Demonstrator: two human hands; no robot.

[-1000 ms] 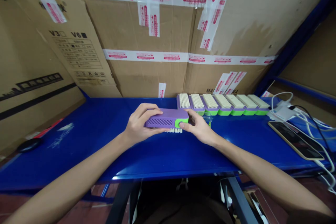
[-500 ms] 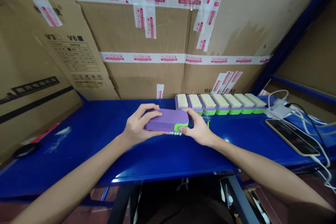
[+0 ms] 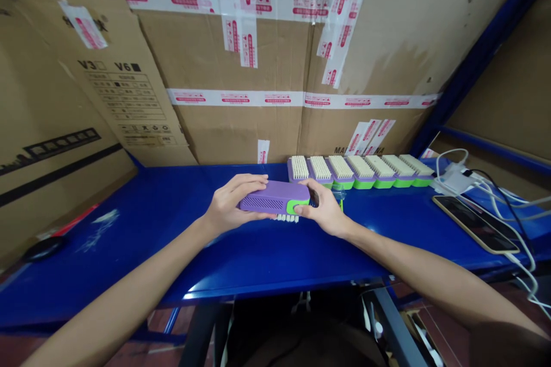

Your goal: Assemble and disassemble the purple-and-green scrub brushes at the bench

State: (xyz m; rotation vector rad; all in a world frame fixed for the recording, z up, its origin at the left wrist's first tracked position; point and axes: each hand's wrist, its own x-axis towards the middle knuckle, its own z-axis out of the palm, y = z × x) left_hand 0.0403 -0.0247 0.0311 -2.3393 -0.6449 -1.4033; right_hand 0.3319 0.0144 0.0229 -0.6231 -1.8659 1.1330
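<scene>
A purple brush (image 3: 275,195) with a bright green end is held level over the table, its pale bristles pointing down. My left hand (image 3: 232,200) wraps round its left end, fingers on top and thumb below. At the green end, my right hand (image 3: 322,206) is closed with its thumb pressed on the green part. Behind my right hand something clear and partly green (image 3: 338,194) lies on the table, mostly hidden. Several similar brushes (image 3: 361,166) stand in a row at the back, bristles up.
The blue table (image 3: 275,264) backs onto taped cardboard (image 3: 241,126). At the right lie a phone (image 3: 473,223) and a white power strip (image 3: 456,178) with tangled cables. A dark round object (image 3: 43,248) rests at the far left.
The view has shifted slightly. Both hands keep their hold on the purple brush, whose left end has turned a little; the left fingers lie closer together along its top.
</scene>
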